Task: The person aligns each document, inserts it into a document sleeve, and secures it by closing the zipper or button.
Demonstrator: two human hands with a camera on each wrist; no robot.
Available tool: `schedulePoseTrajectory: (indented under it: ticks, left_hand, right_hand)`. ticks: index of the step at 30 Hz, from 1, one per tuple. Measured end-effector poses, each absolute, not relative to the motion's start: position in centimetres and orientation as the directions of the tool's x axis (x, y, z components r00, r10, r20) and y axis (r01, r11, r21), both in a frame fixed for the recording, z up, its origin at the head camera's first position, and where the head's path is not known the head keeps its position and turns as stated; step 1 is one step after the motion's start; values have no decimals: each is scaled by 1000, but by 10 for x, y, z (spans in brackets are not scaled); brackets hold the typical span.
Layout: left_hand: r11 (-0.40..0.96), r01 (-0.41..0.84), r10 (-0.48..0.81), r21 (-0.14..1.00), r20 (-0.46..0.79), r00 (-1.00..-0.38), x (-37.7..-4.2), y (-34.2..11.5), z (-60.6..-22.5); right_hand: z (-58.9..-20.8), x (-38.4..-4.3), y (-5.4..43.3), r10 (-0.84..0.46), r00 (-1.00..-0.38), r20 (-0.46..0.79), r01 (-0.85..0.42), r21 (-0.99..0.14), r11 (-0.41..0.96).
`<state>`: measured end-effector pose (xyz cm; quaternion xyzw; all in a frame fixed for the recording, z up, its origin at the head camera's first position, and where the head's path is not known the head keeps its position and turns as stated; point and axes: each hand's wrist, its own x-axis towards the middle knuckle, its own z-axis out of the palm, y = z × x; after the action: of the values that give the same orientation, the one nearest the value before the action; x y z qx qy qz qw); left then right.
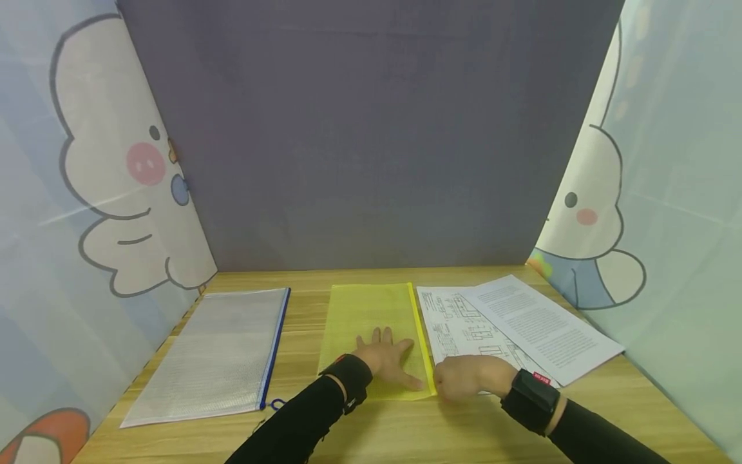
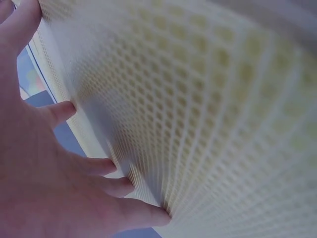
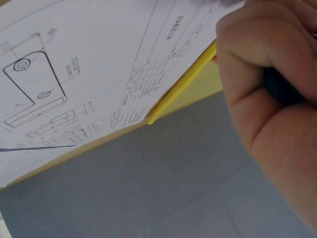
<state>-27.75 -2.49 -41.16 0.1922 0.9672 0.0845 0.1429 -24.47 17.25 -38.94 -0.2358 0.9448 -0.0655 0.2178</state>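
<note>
A yellow mesh zipper pouch [image 1: 355,312] lies flat at the middle of the table, its yellow zipper [image 1: 422,328] along the right edge. Spread fingers of my left hand [image 1: 387,361] press on its near half; the left wrist view has the mesh [image 2: 188,89] up close beside those fingertips. At the pouch's near right corner, my right hand [image 1: 464,377] grips the zipper end with curled fingers. In the right wrist view the yellow zipper [image 3: 183,82] runs up to that fist [image 3: 272,64]; the slider is hidden by the fingers.
Right of the pouch lies a sheet with technical drawings [image 1: 449,316], partly covered by a slanted printed text sheet [image 1: 539,322]. On the left is a white mesh pouch [image 1: 214,348] with a blue zipper and a blue loop [image 1: 277,404]. A grey panel [image 1: 371,142] closes off the back.
</note>
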Motion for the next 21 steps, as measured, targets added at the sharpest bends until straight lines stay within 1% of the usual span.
schedulePoseTrajectory:
  ticks: [6, 10, 17, 21]
  left_hand:
    - [917, 350, 389, 190, -242, -889, -276, -26, -412]
    - [919, 356, 389, 169, -239, -890, -275, -26, -413]
    - [930, 340, 367, 142, -259, -893, -275, -23, -413]
    - [933, 336, 359, 133, -258, -897, -274, -22, -412]
  right_hand:
    - [-391, -243, 171, -492, -807, -327, -455, -189, 870]
    - [-393, -243, 172, -505, -812, -294, -488, -133, 863]
    - [-402, -242, 178, -569, -793, -216, -581, -10, 814]
    - [-405, -245, 181, -616, -770, -165, -629, 42, 776]
